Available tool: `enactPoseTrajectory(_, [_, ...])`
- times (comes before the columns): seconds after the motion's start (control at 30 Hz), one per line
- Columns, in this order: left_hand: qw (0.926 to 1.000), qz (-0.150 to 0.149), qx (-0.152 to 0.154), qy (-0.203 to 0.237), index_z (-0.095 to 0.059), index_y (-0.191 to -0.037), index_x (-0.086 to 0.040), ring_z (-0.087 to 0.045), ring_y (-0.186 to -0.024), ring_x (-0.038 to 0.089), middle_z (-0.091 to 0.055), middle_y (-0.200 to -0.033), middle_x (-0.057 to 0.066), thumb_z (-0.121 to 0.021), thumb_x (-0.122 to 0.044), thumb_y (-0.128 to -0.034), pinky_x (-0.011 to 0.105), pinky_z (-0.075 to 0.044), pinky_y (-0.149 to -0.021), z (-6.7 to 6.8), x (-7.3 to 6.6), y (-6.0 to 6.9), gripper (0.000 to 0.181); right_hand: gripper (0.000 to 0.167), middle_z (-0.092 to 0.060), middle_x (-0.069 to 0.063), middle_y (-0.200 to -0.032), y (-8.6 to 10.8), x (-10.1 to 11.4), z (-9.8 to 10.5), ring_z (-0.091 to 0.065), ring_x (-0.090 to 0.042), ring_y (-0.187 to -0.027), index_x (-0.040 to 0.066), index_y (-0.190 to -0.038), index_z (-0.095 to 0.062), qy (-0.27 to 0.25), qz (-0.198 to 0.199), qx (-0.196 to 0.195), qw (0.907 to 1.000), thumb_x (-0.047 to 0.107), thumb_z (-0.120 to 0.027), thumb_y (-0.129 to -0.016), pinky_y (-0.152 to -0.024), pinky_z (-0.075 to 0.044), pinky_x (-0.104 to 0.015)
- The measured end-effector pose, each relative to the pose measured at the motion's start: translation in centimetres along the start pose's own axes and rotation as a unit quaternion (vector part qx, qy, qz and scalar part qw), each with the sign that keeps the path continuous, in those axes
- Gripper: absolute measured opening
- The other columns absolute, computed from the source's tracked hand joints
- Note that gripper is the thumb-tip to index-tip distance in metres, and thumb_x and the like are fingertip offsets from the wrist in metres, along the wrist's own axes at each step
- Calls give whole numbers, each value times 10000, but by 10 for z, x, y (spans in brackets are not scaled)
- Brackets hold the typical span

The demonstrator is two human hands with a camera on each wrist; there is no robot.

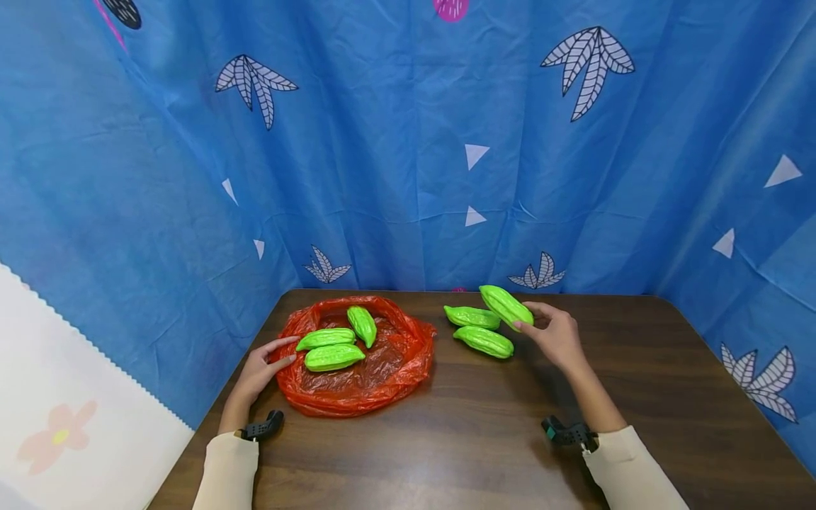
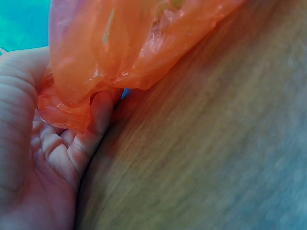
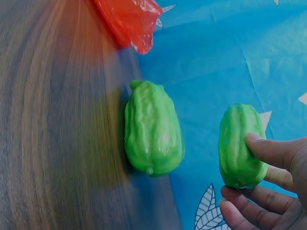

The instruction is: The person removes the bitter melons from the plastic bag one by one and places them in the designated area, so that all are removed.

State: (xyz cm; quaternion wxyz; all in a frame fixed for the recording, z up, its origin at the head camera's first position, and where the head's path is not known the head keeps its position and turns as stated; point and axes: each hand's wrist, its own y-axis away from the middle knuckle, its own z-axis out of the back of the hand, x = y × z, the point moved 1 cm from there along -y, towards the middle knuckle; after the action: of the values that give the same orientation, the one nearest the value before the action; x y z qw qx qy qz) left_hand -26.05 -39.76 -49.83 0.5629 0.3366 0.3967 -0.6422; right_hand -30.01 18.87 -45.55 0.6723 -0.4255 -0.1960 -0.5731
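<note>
A red plastic bag (image 1: 357, 407) lies spread on the table at the left, with three green ridged gourds on it, one of them (image 1: 334, 357) nearest the front. My left hand (image 1: 255, 370) grips the bag's left edge; in the left wrist view the crumpled bag (image 2: 96, 62) runs between thumb and fingers of the hand (image 2: 53, 158). Above the table, my right hand (image 1: 558, 337) holds a green gourd (image 1: 506, 306) by its right end, thumb in front. Two more gourds lie below and left of it, the nearer one (image 1: 484, 341) also plain in the right wrist view (image 3: 152, 129).
The brown wooden table (image 1: 433, 453) extends to a blue patterned curtain (image 1: 408, 142) along its back and sides. A white cloth with a flower print (image 1: 76, 404) hangs at the left. Dark bands are on both wrists.
</note>
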Motion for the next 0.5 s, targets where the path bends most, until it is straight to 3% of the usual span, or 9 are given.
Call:
enactPoseTrajectory(0.2, [10000,23,0,18,-575,-1408,25,-592,-1159,145,-552,-1410,271,-697,-119,-966,184,-513,-845,0,-1,0,480,472,-718,-216,-1151,-2,-9,1,-690,-376,-974,1,-1287,-677,94,-54,-76,9999,202,-815,-883,-711,-546,-318])
enactPoseTrajectory(0.5, [10000,63,-16,-19,-578,-1408,17,-572,-1162,119,-540,-1428,263,-696,-124,-967,177,-504,-853,0,-2,1,479,468,-706,-249,-1165,-2,-20,1,-696,-386,-966,-28,-1289,-664,167,-160,-95,9997,169,-805,-889,-795,-558,-494])
